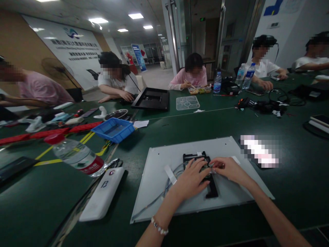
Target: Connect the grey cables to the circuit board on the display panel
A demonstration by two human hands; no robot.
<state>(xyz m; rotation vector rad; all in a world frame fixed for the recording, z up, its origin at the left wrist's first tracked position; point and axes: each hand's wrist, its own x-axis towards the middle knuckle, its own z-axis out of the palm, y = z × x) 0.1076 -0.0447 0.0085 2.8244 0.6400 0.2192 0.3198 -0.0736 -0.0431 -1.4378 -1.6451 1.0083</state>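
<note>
A white flat panel [159,164] lies on the green table. On it sits a black frame [212,188] with a circuit board inside, mostly covered by my hands. My left hand [191,176] rests over the left part of the frame, its fingers spread. From the right, my right hand [226,168] reaches the frame's right edge with thumb and fingers pinched together; what they hold is too small to name. A coiled grey cable [167,188] runs left of the frame, with a strip of white tape [170,174] across it.
On the left are a white power bank [102,193], a tilted water bottle [79,156] and a blue tray [113,129]. A phone [259,151] lies right of the panel. Several people sit across the green table [200,127].
</note>
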